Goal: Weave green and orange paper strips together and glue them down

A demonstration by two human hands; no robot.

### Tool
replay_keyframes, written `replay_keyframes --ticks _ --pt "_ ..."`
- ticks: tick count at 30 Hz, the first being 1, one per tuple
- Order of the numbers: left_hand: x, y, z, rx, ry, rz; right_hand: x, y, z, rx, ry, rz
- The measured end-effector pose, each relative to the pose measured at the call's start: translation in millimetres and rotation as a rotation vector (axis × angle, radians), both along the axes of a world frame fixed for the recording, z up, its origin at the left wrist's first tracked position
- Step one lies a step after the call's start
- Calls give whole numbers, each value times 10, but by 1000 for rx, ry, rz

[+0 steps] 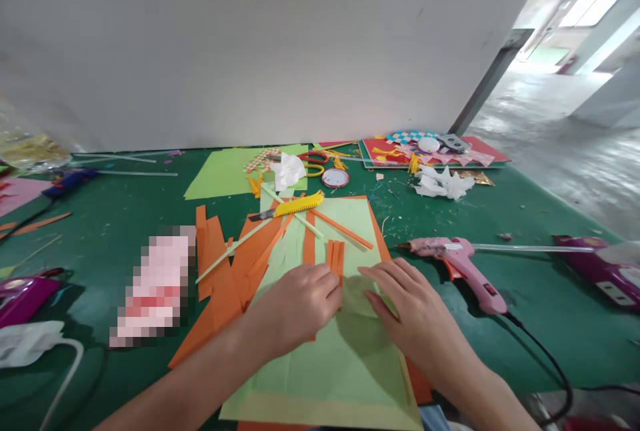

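My left hand [303, 301] is closed over narrow orange paper strips [336, 255], whose ends stick out past the fingers. My right hand [407, 301] is beside it, fingers stretched out and apart, over a light green paper sheet [370, 377]. Orange paper pieces [215, 314] lie under and left of that sheet. Just beyond the hands, a yellow utility knife [300, 205] rests with its blade pointing left, across thin green and orange strips. To the right of my right hand lies a pink hot glue gun [463, 264], a clear glue stick in its back.
Scissors [315, 164], crumpled white tissue [289, 171] and a round lid [335, 178] lie farther back. Purple devices [600, 267] stand at both sides. A blue glue gun [70, 181] and a blurred pink item [155, 284] are at left. A white panel [250, 51] closes off the back.
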State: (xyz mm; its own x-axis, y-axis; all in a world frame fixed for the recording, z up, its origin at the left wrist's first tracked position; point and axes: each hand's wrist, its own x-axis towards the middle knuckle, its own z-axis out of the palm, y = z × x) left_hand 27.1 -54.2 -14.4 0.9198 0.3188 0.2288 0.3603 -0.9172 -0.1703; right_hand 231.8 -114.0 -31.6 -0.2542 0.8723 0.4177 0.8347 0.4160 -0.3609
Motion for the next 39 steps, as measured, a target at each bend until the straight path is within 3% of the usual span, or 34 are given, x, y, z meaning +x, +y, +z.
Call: replay_keyframes --ticks 11,17,29,33,39 --pt "-45 27 -28 53 -16 -70 90 -241 -68 134 -21 98" --pt "-45 26 -29 61 -50 -65 129 -222 -77 153 -48 50" --pt "-53 11 -26 10 -73 -26 45 -199 -57 172 -2 81" --pt "-45 -9 -41 45 -68 -18 2 -213 -97 121 19 77" --pt "-27 -41 -80 133 -53 -45 7 -211 -105 185 -1 110"
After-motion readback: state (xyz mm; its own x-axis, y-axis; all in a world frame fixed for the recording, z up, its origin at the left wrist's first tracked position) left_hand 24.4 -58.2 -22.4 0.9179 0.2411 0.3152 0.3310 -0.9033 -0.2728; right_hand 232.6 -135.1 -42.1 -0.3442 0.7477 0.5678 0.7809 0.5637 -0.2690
